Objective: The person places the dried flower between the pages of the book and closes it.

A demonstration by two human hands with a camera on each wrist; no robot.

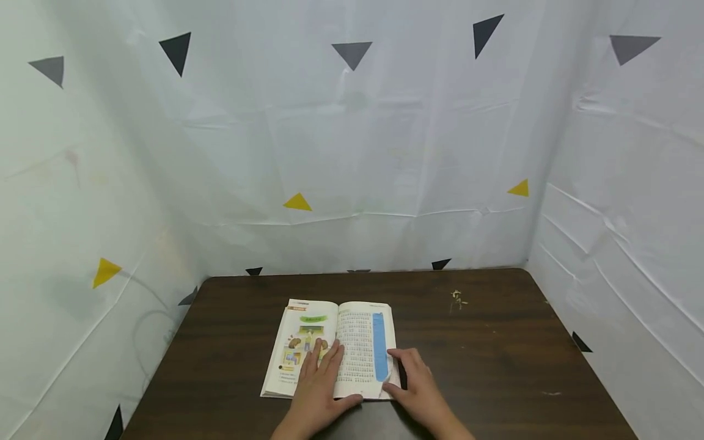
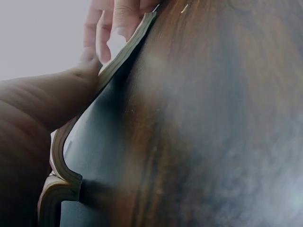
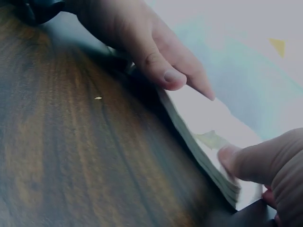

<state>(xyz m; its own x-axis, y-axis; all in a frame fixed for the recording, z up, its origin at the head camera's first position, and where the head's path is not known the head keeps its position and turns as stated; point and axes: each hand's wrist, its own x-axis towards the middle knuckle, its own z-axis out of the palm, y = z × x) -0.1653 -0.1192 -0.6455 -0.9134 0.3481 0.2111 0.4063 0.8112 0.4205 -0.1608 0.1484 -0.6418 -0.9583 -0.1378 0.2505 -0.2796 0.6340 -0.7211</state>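
An open book point(image 1: 354, 345) lies on the table, with a colour-illustrated left page and a right page of printed rows beside a blue strip. My left hand point(image 1: 319, 388) rests across the lower middle of the book, fingers spread over the left page and thumb along the right page's bottom edge. At the lower right corner, my right hand point(image 1: 420, 391) holds the edge of the right page between thumb and fingers. The page corner is bent up there. In the right wrist view, the right thumb point(image 3: 241, 163) presses on the page beside a small curled fold point(image 3: 210, 139).
The dark wood-grain table point(image 1: 473, 366) stretches out on both sides of the book and behind it. Light-coloured scuff marks point(image 1: 456, 298) show toward its back right. White sheeting point(image 1: 357, 153) with black, grey and yellow triangles encloses the back and sides.
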